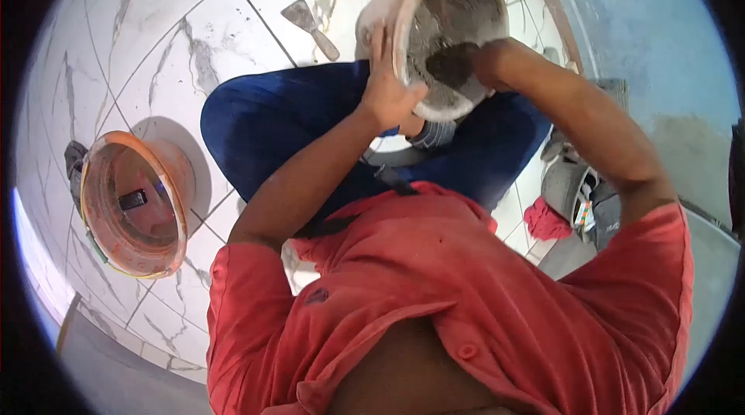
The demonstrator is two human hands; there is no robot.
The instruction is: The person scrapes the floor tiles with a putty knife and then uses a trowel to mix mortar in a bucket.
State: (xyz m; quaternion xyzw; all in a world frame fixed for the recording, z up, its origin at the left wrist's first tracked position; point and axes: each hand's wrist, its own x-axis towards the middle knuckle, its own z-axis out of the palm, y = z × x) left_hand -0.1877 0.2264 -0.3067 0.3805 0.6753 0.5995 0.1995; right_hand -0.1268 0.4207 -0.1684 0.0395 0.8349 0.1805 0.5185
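Note:
A tilted bucket (380, 8) stands between my bent legs, its mouth turned toward me and to the right. Grey cement mix (458, 12) coats its inside. My left hand (389, 93) grips the bucket's near left side, fingers spread along the outer wall and thumb by the rim. Over the right part of the rim, my right hand (490, 66) reaches into the bucket with its fingers curled. A dark, wet-looking patch (452, 64) lies right at those fingers; I cannot tell whether it is a tool or mix. A putty knife (310, 27) lies on the tiles left of the bucket.
An orange bucket (182, 182) holding water with a reflection stands on the marble-patterned tile floor (163, 4) at left. At right lie a red cloth (546, 219) and a grey bag-like item (564, 186), near the blue-grey wall (644, 19).

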